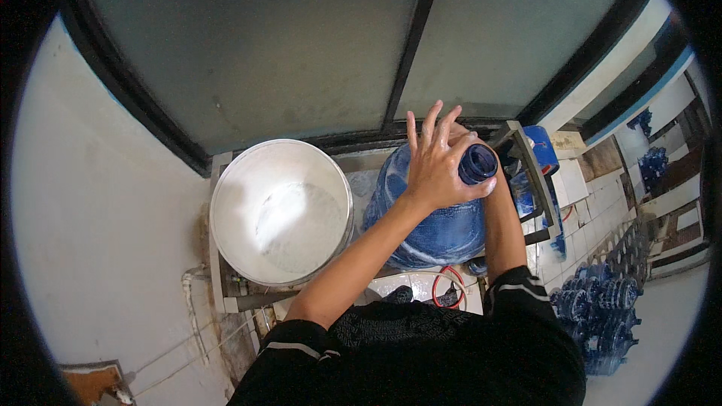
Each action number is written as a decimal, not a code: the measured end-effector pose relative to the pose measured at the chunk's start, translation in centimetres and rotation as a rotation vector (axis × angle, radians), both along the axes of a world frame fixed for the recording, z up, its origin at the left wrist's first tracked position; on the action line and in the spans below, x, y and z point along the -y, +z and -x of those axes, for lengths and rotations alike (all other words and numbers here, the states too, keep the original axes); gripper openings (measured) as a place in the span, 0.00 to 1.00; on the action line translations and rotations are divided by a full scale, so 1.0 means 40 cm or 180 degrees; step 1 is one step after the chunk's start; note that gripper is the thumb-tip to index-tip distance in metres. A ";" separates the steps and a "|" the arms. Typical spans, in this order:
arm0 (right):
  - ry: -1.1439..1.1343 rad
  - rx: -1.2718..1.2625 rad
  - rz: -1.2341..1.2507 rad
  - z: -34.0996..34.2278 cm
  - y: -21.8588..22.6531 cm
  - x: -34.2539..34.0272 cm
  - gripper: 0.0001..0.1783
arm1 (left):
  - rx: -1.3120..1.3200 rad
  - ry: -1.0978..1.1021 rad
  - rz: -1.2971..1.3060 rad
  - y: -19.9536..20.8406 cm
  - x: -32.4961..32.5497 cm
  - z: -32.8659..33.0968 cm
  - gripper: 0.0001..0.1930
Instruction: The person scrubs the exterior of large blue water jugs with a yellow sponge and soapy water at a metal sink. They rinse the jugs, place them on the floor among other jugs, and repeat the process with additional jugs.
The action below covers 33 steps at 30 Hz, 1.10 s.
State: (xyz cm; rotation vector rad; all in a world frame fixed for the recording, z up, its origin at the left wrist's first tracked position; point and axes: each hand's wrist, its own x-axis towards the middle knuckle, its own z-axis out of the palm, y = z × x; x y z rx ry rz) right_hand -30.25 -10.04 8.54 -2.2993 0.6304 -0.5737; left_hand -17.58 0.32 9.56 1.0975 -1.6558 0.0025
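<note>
A large blue water jug (440, 229) stands in front of me, with whitish suds or smears on its side. Its dark blue neck (478, 164) points up toward me, open at the top. My left hand (440, 165) grips the neck between thumb and forefinger, while its other fingers stick up, spread. On the neck's far right side is my right hand (460, 134), partly hidden behind the left; its visible fingers curl around the neck. White foam clings to the fingers. Left of the jug sits a round white tub (331, 180) holding cloudy liquid.
A metal frame (543, 180) surrounds the tub and jug. Frosted glass panels (301, 53) rise behind. Red tubing (440, 289) lies below the jug. A blue container (540, 143) is at the right, and several blue jugs (598, 316) are stacked on the tiled floor.
</note>
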 end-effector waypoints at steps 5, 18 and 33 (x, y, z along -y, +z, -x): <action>-0.1531 0.1337 0.0072 0.124 -0.133 -0.023 0.18 | -0.0178 -0.0138 0.0060 -0.017 0.010 -0.011 0.44; -0.3126 0.1146 0.1236 -0.047 -0.077 -0.478 0.15 | -0.0121 -0.1357 -0.1179 -0.077 -0.044 -0.054 0.30; -0.0930 0.0790 0.0104 -0.421 -0.062 -0.532 0.30 | -0.0775 0.0780 -0.1847 -0.160 -0.443 -0.518 0.34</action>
